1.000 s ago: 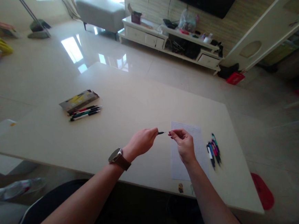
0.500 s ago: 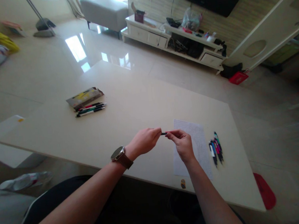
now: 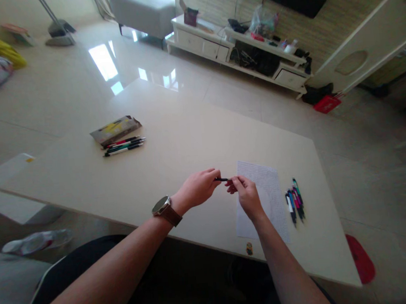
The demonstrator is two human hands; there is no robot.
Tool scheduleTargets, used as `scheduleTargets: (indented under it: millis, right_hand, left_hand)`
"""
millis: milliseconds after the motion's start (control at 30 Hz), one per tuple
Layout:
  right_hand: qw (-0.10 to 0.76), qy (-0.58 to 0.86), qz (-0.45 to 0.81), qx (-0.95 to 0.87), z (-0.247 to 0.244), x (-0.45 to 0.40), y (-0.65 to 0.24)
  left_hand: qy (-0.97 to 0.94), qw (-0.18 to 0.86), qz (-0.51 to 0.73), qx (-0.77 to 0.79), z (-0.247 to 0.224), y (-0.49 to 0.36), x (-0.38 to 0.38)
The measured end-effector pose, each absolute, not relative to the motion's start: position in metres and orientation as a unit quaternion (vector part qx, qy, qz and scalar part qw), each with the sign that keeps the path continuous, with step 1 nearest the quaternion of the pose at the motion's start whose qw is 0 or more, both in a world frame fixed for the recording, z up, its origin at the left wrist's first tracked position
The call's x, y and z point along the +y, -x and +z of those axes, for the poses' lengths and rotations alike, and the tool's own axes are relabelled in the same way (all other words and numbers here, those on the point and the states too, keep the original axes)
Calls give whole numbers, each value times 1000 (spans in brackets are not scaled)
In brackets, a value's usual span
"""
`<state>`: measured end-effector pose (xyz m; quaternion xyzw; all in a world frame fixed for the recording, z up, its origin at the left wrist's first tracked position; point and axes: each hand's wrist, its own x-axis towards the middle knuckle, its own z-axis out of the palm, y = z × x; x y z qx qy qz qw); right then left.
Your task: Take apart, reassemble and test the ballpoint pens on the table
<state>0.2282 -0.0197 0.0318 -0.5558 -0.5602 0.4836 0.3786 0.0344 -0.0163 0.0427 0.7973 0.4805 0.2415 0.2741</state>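
A thin dark pen (image 3: pixel 222 179) is held above the table between both hands. My left hand (image 3: pixel 200 187), with a watch on its wrist, is closed around one end, and its fingers hide that part. At the other end, thumb and fingers of my right hand (image 3: pixel 248 196) pinch the pen's tip. Beneath the right hand lies a lined sheet of paper (image 3: pixel 268 198). Several coloured pens (image 3: pixel 294 202) rest to the right of the sheet. At the far left, several more pens (image 3: pixel 123 147) lie beside a grey and yellow box (image 3: pixel 117 129).
The pale table (image 3: pixel 188 139) has its near edge close to my body. A small sticker (image 3: pixel 249 248) is near that edge. A plastic bottle (image 3: pixel 37 242) lies at the lower left. Beyond are a TV cabinet (image 3: pixel 194 39) and a grey bench (image 3: pixel 142 11).
The fingers of my right hand have shifted slightly at the pen's end, and more of the dark pen shows between the hands. The whole view has moved a little.
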Motion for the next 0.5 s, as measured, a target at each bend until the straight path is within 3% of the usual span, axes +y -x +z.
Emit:
scheduleTargets:
  millis: [300, 500]
  right_hand:
    - [315, 579, 469, -588, 31, -21, -231]
    - [360, 552, 469, -588, 33, -21, -231]
  left_hand:
    - [-808, 293, 254, 443, 45, -33, -17]
    - [-800, 289, 258, 457, 45, -32, -16]
